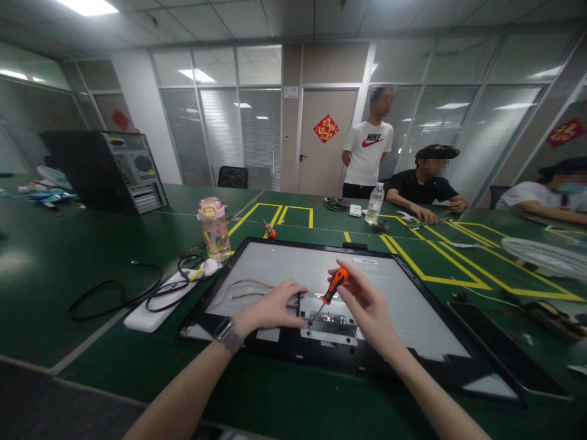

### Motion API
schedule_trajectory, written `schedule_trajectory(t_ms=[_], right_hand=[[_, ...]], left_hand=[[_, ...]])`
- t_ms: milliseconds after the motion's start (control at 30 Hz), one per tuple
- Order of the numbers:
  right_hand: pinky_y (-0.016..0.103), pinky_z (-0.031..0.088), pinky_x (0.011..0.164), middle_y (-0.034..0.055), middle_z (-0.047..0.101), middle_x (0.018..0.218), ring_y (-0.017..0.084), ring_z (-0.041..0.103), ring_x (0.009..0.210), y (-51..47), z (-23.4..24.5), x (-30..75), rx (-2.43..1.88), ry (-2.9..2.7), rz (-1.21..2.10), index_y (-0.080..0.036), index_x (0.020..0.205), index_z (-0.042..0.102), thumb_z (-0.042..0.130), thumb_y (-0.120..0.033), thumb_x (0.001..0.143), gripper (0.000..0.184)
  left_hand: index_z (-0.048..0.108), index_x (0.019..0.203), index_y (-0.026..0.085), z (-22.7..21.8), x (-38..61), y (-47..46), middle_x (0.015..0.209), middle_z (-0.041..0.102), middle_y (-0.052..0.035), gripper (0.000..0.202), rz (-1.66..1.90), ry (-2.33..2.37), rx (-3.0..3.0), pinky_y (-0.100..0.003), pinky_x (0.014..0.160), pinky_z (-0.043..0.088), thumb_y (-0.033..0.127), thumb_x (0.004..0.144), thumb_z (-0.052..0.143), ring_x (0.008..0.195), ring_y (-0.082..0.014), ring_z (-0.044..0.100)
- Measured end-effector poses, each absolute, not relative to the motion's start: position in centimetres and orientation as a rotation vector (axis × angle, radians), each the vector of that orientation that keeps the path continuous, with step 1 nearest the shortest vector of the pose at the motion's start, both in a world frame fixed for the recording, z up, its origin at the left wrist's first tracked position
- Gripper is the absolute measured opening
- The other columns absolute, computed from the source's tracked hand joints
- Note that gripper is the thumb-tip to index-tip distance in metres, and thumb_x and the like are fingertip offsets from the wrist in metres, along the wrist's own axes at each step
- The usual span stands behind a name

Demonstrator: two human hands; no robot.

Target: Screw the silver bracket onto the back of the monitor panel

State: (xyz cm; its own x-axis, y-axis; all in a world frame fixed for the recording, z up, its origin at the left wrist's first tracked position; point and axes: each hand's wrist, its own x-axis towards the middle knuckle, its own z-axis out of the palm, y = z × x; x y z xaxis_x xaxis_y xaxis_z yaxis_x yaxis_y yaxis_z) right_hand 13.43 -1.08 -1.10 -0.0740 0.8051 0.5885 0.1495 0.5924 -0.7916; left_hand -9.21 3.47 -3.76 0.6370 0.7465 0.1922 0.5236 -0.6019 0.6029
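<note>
A flat monitor panel (pixel 275 263) with a black frame lies face down on the green table in front of me. Near its front edge is a metal bracket (pixel 337 333) with several holes. My right hand (pixel 367 302) grips the orange and black handle of a screwdriver (pixel 335 285), tilted so its tip meets the left part of the bracket. My left hand (pixel 273 308), with a watch on the wrist, rests at the bracket's left side, thumb and fingers apart around its edge. Thin wires (pixel 241 283) run across the panel behind that hand.
Left of the panel are a white power strip (pixel 151 305), black cables (pixel 103 299) and a pink-lidded bottle (pixel 214 229). A computer tower (pixel 98 171) stands farther left. A dark flat bar (pixel 504 348) lies at right. Beyond are a water bottle (pixel 375 205) and several people.
</note>
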Motion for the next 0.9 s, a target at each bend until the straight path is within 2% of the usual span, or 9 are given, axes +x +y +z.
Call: schedule_trajectory(t_ms=[100,167,233,433,633,800,900], right_hand=[[0.036,0.055,0.081,0.0059,0.067,0.102,0.02,0.066,0.088,-0.83,-1.26,13.44,-0.85,-1.544,0.554,-0.027,0.116,0.062,0.067,-0.028,0.08,0.036],[0.035,0.056,0.079,0.0048,0.066,0.097,0.019,0.065,0.084,-0.74,-1.37,13.45,-0.859,-1.524,0.529,-0.027,0.115,0.063,0.068,-0.027,0.08,0.036],[0.037,0.055,0.082,0.0052,0.067,0.098,0.02,0.066,0.088,-0.78,-1.42,13.45,-0.854,-1.524,0.554,-0.027,0.12,0.059,0.065,-0.027,0.082,0.038],[0.041,0.052,0.092,0.009,0.062,0.121,0.022,0.065,0.103,-1.24,-1.14,13.43,-0.789,-1.591,0.715,-0.029,0.129,0.049,0.052,-0.026,0.091,0.039],[0.036,0.055,0.085,0.006,0.064,0.106,0.019,0.065,0.092,-1.05,-1.08,13.51,-0.827,-1.603,0.538,-0.027,0.119,0.059,0.063,-0.025,0.083,0.036],[0.041,0.053,0.092,0.0089,0.065,0.114,0.022,0.064,0.104,-1.11,-1.1,13.6,-0.798,-1.604,0.66,-0.027,0.13,0.049,0.055,-0.024,0.089,0.042],[0.039,0.053,0.091,0.0084,0.064,0.115,0.021,0.064,0.105,-1.2,-1.02,13.51,-0.77,-1.623,0.666,-0.028,0.129,0.05,0.055,-0.023,0.089,0.04]], left_hand=[[0.051,0.127,0.024,-3.84,-9.22,3.51,0.122,0.051,-0.0064,0.067,0.585,0.994,2.36,-0.035,0.098,0.042,0.035,0.067,0.077,0.113,-0.0253,0.051],[0.051,0.127,0.024,-3.83,-9.22,3.53,0.121,0.052,-0.0065,0.066,0.581,0.996,2.364,-0.036,0.099,0.042,0.036,0.068,0.077,0.113,-0.0254,0.051],[0.051,0.127,0.024,-3.83,-9.23,3.55,0.121,0.052,-0.0067,0.067,0.581,0.996,2.367,-0.036,0.098,0.042,0.037,0.067,0.077,0.113,-0.0256,0.051],[0.051,0.128,0.025,-3.59,-9.13,3.38,0.121,0.052,-0.0065,0.066,0.589,0.992,2.349,-0.035,0.098,0.042,0.038,0.068,0.077,0.112,-0.0253,0.052],[0.051,0.127,0.024,-3.23,-9.0,3.22,0.12,0.052,-0.0062,0.065,0.583,0.983,2.329,-0.035,0.096,0.044,0.035,0.068,0.077,0.11,-0.0244,0.053],[0.051,0.127,0.025,-3.33,-9.06,3.27,0.121,0.052,-0.006,0.066,0.589,0.988,2.323,-0.035,0.097,0.043,0.035,0.067,0.077,0.111,-0.0248,0.053],[0.05,0.128,0.024,-3.22,-9.02,3.2,0.122,0.052,-0.0065,0.066,0.585,0.985,2.331,-0.035,0.098,0.042,0.035,0.068,0.076,0.112,-0.0252,0.052]])
